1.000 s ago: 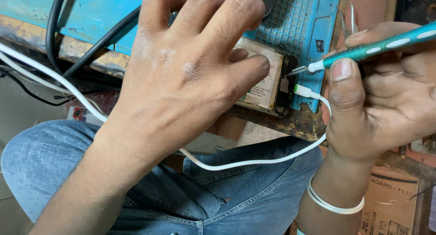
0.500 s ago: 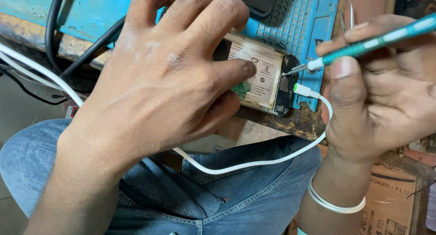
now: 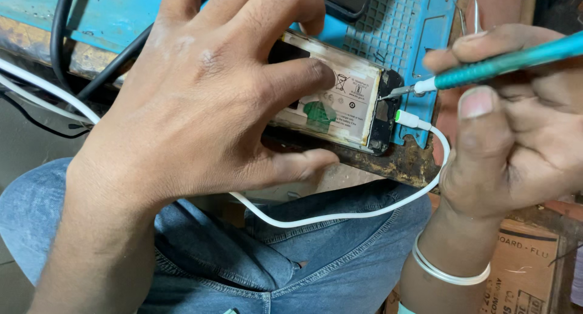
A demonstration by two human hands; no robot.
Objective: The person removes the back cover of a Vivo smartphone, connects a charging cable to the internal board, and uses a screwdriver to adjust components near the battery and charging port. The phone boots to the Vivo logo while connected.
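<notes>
Workbench edge (image 3: 388, 165), rusted and chipped, runs across mid-frame above the person's denim-clad lap (image 3: 291, 259). Nearest: white charging cable (image 3: 340, 215) sags below the edge, looping up to its plug at the phone's lower end. Left hand (image 3: 200, 101) lies spread over the opened phone (image 3: 340, 101), fingers pressing its exposed battery, thumb along the bench edge. Right hand (image 3: 516, 144), white bangle at the wrist, pinches a teal-handled screwdriver (image 3: 486, 65); its tip touches the phone's bottom corner. Phone sits partly on a blue gridded repair mat (image 3: 401, 34), close to the mat's lower edge. Farther left, black cables (image 3: 61, 40) cross the blue surface. Little open room around the phone.
</notes>
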